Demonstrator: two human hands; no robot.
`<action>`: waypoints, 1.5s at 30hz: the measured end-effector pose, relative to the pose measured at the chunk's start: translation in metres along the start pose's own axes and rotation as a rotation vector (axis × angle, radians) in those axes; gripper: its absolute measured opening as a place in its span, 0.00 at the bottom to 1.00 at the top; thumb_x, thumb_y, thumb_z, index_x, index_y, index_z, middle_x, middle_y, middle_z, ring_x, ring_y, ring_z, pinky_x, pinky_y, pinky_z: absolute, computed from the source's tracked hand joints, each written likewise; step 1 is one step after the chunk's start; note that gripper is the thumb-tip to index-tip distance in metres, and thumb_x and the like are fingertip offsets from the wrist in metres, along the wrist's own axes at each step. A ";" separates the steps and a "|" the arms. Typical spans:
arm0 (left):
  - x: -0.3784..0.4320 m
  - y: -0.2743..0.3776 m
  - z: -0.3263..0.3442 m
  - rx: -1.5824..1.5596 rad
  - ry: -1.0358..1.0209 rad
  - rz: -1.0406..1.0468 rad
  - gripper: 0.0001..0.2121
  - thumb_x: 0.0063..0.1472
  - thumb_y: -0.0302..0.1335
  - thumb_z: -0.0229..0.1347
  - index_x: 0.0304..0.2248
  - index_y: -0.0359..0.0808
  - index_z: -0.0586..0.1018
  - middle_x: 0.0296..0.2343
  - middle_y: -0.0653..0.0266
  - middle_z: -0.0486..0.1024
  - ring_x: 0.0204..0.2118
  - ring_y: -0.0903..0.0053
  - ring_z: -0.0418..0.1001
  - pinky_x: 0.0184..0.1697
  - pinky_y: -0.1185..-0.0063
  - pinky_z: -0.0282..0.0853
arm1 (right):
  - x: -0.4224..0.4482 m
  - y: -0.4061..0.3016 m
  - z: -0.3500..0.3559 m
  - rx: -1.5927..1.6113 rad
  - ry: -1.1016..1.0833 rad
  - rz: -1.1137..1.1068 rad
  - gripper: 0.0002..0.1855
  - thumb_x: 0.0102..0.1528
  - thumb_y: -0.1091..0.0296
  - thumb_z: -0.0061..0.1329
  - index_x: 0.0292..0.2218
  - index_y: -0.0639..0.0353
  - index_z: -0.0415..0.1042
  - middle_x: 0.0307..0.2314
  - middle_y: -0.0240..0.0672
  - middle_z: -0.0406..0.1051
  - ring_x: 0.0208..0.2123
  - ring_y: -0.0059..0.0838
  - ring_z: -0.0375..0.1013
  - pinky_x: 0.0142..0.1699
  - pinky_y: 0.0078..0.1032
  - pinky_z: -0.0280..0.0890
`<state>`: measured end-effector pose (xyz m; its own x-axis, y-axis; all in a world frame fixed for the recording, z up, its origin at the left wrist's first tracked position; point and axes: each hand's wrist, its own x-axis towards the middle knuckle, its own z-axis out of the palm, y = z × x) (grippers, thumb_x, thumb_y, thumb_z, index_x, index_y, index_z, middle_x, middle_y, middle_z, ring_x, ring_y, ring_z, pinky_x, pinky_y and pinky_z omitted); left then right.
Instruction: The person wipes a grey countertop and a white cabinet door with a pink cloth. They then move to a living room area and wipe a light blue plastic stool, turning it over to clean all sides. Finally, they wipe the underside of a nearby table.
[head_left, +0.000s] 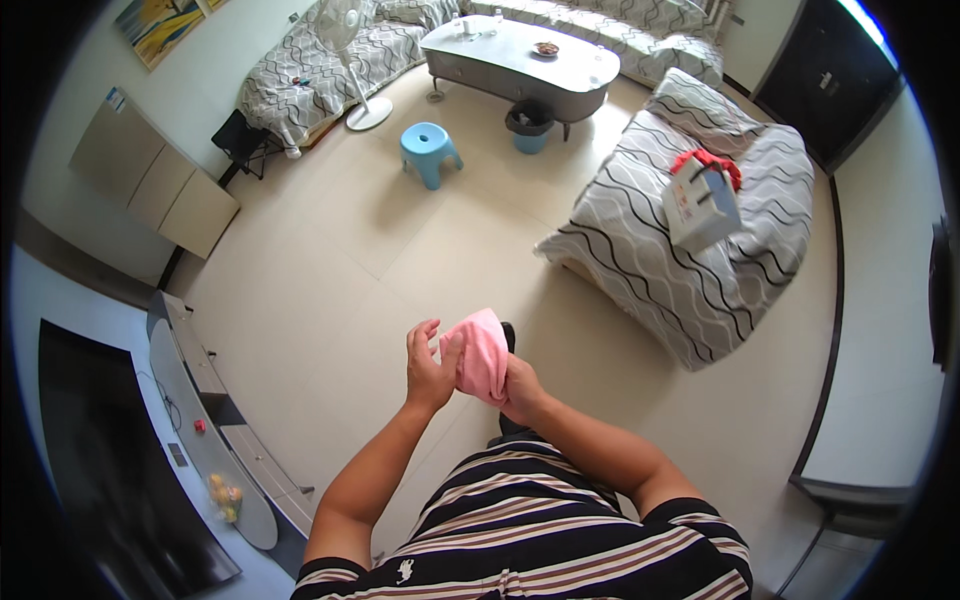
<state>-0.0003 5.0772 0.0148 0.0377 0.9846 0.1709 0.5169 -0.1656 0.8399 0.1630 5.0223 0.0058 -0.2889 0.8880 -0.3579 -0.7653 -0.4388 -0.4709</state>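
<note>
A pink cloth (480, 356), folded or bunched up, is held in front of my body above the tiled floor. My right hand (523, 390) grips its lower right side, with the fingers partly hidden by the cloth. At its left edge, my left hand (433, 365) has its fingers raised and spread, the thumb lying against the cloth. Whether the left hand bears any of its weight cannot be told.
A light blue plastic stool (429, 150) stands ahead on the floor, near a lined waste bin (529, 127) and a coffee table (525, 49). A covered sofa (637, 225) at the right holds a box (697, 206). Along the left runs a TV cabinet (187, 375).
</note>
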 end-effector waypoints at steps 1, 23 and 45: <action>0.027 -0.003 0.001 -0.068 -0.071 -0.072 0.27 0.68 0.43 0.59 0.55 0.29 0.70 0.43 0.56 0.77 0.46 0.71 0.76 0.52 0.76 0.71 | 0.032 -0.014 -0.003 -0.029 0.004 0.002 0.21 0.71 0.58 0.38 0.57 0.59 0.69 0.49 0.36 0.75 0.47 0.25 0.76 0.51 0.25 0.71; 0.668 -0.289 0.033 -0.244 -0.284 -0.784 0.23 0.72 0.49 0.50 0.43 0.34 0.76 0.39 0.62 0.79 0.42 0.75 0.78 0.47 0.75 0.73 | 0.687 -0.232 -0.010 0.008 0.398 0.107 0.17 0.67 0.67 0.42 0.55 0.62 0.69 0.46 0.40 0.77 0.45 0.33 0.80 0.52 0.33 0.76; 1.074 -0.792 0.418 -0.108 0.067 -0.890 0.38 0.72 0.55 0.43 0.62 0.25 0.66 0.60 0.41 0.66 0.63 0.55 0.65 0.66 0.67 0.59 | 1.312 -0.258 -0.353 -1.730 0.273 -0.594 0.20 0.61 0.69 0.52 0.54 0.59 0.71 0.55 0.54 0.68 0.58 0.58 0.67 0.60 0.45 0.65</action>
<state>-0.0119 6.2896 -0.6823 -0.3895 0.7466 -0.5393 0.2478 0.6490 0.7193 0.1842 6.2518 -0.6267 -0.0106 0.9925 0.1219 0.7032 0.0941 -0.7048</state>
